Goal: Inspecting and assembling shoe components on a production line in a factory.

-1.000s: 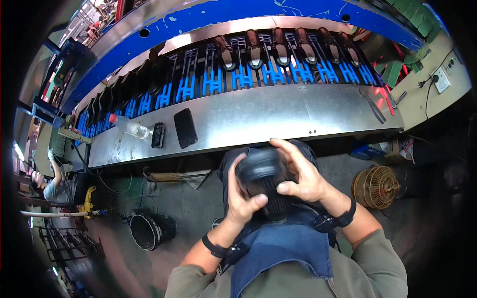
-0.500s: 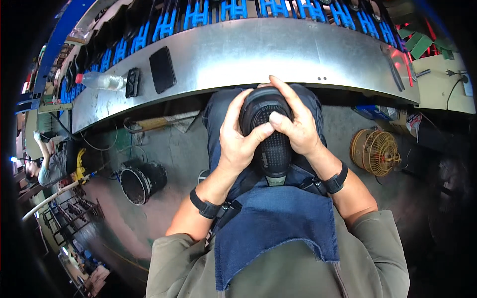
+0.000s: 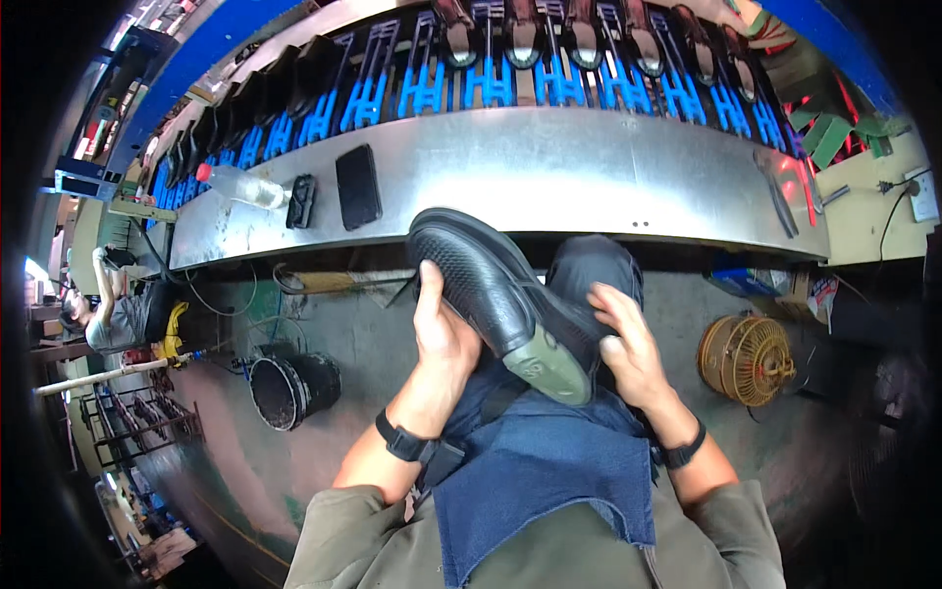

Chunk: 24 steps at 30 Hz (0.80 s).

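Note:
A black shoe (image 3: 481, 285) with a woven-textured upper lies tilted over my lap, its toe toward the bench and up to the left. A green shoe last (image 3: 548, 368) fills its opening at the heel end, nearest my body. My left hand (image 3: 442, 329) grips the shoe along its left side, thumb up on the textured upper; its other fingers are hidden beneath. Beside the shoe's right side, my right hand (image 3: 630, 353) has its fingers stretched out and apart. Whether its thumb touches the shoe I cannot tell.
On the metal bench (image 3: 549, 162) lie a phone (image 3: 358, 187), a small black object (image 3: 301, 201) and a plastic bottle (image 3: 245, 187). Behind it runs a blue rack (image 3: 488, 83) holding shoes. A black bucket (image 3: 291, 388) and a wicker cage (image 3: 746, 360) stand on the floor; another person (image 3: 123, 314) is far left.
Both hands gripped the shoe with thumbs on a dotted black face. Now it is turned and slanted left in my left hand; my right hand has let go. The view has tilted up toward the rack.

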Available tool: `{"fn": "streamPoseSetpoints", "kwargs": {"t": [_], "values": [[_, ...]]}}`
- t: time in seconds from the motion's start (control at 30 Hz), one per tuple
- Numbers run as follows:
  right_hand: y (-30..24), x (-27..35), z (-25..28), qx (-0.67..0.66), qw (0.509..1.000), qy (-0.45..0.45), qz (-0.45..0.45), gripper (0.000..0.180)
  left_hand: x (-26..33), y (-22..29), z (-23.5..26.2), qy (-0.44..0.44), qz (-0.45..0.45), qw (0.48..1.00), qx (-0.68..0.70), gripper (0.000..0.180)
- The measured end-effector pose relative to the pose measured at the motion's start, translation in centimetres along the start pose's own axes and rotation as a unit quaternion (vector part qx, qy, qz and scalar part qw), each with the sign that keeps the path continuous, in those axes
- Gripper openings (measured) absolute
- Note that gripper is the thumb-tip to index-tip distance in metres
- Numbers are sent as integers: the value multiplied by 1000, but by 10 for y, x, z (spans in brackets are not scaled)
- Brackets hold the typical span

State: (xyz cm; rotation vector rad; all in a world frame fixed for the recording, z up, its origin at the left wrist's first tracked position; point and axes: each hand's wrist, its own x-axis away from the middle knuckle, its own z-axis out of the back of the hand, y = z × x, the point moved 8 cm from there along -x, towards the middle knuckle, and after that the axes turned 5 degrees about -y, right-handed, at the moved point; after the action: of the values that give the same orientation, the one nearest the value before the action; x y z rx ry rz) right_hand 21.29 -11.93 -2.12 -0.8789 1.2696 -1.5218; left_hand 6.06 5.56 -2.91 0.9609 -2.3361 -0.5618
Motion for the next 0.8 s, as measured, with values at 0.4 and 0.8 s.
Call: {"fn": "streamPoseSetpoints", "kwargs": {"t": [0.4,0.8], "values": [[34,-171,71,-60,985,60,-152,68,-67,-21,-35,-249,-51,766,-590,95],[153,-624,-22,383,911,117,95,40,-484,323,114,43,-308,420,-852,53]]}}
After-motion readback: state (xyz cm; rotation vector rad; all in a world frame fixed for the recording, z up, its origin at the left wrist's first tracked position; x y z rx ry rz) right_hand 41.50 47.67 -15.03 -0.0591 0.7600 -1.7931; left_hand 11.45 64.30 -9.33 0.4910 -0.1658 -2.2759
